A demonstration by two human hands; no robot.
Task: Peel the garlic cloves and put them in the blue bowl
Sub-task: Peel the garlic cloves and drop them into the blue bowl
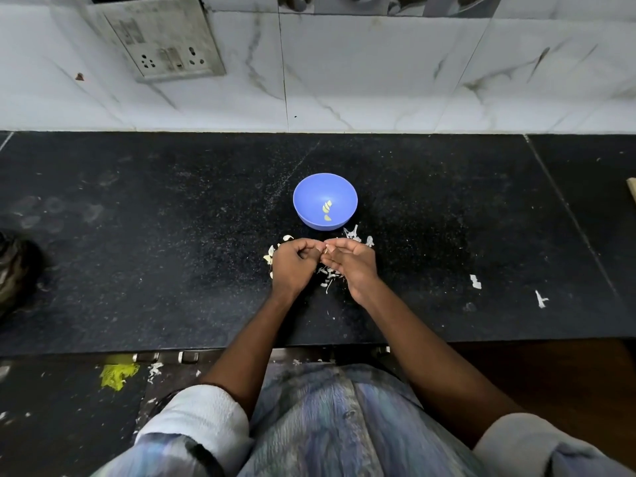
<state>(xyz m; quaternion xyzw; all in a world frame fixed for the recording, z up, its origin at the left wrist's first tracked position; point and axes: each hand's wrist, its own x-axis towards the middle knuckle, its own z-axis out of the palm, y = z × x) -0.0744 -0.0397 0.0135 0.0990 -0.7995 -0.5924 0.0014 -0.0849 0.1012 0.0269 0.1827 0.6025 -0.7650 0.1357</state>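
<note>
A blue bowl (325, 187) stands on the black counter (172, 235) with three peeled garlic cloves (327, 210) inside. Just in front of it my left hand (292, 261) and my right hand (351, 261) meet, fingers curled. Between their fingertips they pinch a small garlic clove (325, 248), mostly hidden by the fingers. Unpeeled cloves (270, 254) lie to the left of my left hand. White garlic skins (328, 275) are scattered under and around both hands.
More skins (354, 233) lie right of the bowl, and stray white bits (475, 281) sit further right. A tiled wall with a socket plate (172, 43) rises behind the counter. A dark object (13, 266) sits at the left edge.
</note>
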